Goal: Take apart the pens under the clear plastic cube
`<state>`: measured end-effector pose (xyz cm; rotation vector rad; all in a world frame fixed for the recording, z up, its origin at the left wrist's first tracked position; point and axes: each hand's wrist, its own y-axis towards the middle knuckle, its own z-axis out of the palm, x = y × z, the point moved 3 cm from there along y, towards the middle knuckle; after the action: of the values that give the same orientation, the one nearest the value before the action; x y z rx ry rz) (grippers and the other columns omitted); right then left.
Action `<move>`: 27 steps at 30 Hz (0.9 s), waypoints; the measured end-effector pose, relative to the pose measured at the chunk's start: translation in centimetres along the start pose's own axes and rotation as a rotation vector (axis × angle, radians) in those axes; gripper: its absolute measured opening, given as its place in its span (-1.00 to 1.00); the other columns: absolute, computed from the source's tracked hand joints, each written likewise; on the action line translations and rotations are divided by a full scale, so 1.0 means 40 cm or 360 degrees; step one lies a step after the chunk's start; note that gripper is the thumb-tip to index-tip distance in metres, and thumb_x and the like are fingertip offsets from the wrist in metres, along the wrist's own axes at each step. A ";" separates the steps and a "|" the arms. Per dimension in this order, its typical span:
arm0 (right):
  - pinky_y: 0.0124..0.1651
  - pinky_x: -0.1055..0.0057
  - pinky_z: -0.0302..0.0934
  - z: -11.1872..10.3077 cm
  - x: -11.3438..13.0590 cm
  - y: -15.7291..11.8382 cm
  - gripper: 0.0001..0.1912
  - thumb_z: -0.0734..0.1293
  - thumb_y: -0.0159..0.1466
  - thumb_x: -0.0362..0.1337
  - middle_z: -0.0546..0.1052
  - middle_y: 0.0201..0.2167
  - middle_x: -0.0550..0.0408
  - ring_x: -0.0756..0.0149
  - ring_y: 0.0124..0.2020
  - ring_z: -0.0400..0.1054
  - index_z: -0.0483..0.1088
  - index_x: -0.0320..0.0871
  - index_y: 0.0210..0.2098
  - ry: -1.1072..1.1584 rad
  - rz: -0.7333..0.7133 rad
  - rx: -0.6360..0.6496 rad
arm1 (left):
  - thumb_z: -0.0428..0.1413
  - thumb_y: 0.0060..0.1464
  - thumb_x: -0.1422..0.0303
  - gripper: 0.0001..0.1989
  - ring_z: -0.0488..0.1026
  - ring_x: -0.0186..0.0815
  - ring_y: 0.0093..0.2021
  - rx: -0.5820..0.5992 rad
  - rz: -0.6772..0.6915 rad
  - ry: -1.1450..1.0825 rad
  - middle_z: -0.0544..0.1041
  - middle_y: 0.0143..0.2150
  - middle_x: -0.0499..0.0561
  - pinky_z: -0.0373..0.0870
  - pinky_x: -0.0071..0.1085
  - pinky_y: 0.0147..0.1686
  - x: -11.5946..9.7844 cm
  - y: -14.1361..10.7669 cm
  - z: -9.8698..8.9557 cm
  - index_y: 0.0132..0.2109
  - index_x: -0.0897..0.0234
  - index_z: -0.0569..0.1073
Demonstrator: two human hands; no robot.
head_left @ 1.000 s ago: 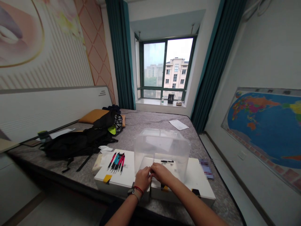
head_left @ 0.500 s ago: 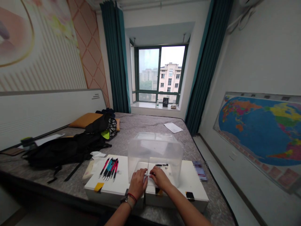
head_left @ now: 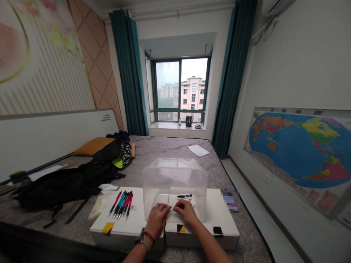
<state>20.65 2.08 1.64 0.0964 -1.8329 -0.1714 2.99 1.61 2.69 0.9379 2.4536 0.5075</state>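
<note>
"Head view: where's the black pen part (head_left: 184,196)?"

"Just beyond my right hand (head_left: 187,213), which nearly meets my left hand (head_left: 157,219); whether they pinch anything, I can't tell. Clear plastic box (head_left: 175,177) ahead, pens (head_left: 124,204) left of it."

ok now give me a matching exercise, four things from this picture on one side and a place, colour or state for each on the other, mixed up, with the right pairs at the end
Column one
1. left hand
2. pens
3. clear bin
4. world map

Column two
A. standing across two white boxes
B. on the right-hand wall
C. red band at the wrist
D. lying side by side, red, teal and black

Right pairs: 1-C, 2-D, 3-A, 4-B
</note>
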 end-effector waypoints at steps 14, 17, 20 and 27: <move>-0.40 0.42 0.20 0.041 -0.019 0.039 -0.73 0.41 0.01 -0.11 0.48 -0.62 0.11 0.27 -0.52 0.42 0.40 -0.20 -0.50 0.0029 0.0270 0.0106 | 0.00 0.23 0.37 -0.85 0.34 -0.26 -0.23 -0.0137 0.0080 0.0059 0.46 -0.25 0.01 0.31 -0.32 -0.24 0.009 -0.012 0.018 -0.15 0.17 0.46; -0.38 0.42 0.21 0.044 -0.012 0.039 -0.69 0.41 0.02 -0.06 0.48 -0.61 0.12 0.27 -0.52 0.43 0.39 -0.20 -0.50 -0.0003 0.0243 0.0102 | -0.03 0.23 0.41 -0.81 0.33 -0.27 -0.23 -0.0121 0.0098 0.0068 0.45 -0.26 0.01 0.30 -0.33 -0.23 0.013 -0.014 0.024 -0.10 0.13 0.45; -0.40 0.42 0.19 0.045 -0.007 0.034 -0.69 0.38 0.07 -0.05 0.47 -0.63 0.11 0.28 -0.55 0.41 0.39 -0.20 -0.50 -0.0048 0.0211 0.0099 | -0.05 0.23 0.45 -0.71 0.33 -0.27 -0.22 -0.0098 0.0105 0.0067 0.45 -0.25 0.00 0.30 -0.32 -0.21 0.015 -0.014 0.028 0.01 0.07 0.42; -0.35 0.41 0.19 0.037 0.005 0.021 -0.70 0.23 0.23 -0.08 0.50 -0.53 0.08 0.27 -0.46 0.38 0.40 -0.16 -0.45 -0.0115 0.0045 0.0044 | -0.06 0.24 0.42 -0.73 0.32 -0.25 -0.19 -0.0086 -0.0068 0.0029 0.43 -0.21 0.02 0.27 -0.30 -0.18 0.011 -0.009 0.011 -0.01 0.07 0.42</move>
<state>19.18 2.96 1.58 0.0846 -1.9081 -0.1309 2.75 1.73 2.04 0.8609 2.4579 0.5669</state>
